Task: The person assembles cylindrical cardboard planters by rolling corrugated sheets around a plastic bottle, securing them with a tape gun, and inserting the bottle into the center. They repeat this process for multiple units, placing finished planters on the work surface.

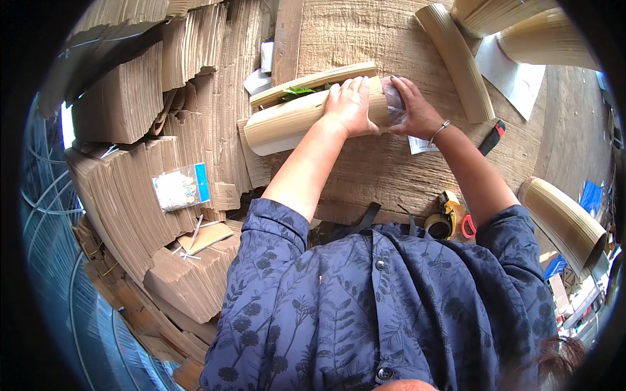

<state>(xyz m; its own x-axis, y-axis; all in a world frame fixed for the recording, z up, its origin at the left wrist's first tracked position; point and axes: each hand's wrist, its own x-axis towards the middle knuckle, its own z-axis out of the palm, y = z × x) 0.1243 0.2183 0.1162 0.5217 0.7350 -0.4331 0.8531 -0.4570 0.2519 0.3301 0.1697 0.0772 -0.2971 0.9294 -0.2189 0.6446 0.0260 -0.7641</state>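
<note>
A roll of tan corrugated cardboard [287, 122] lies on its side on the wooden table. Across its top, my left hand [351, 107] presses down with its fingers curved over the far side. At the roll's right end, my right hand [417, 109] cups a bunch of clear plastic [393, 101] that sticks out of the opening. What the plastic wraps is hidden inside the roll. Just behind lies a second curved cardboard piece [313, 83], with green leaves [298, 91] showing between the two. Under my right wrist is a small white printed paper [420, 144].
Stacks of flat cardboard [130, 189] line the left, with a bag of small white items [177, 188] on top. A tape dispenser [445, 215], red-handled scissors [468, 226] and a box cutter [492, 137] lie right. More curved cardboard [460, 65] and a cardboard tube [564, 221] stand further right.
</note>
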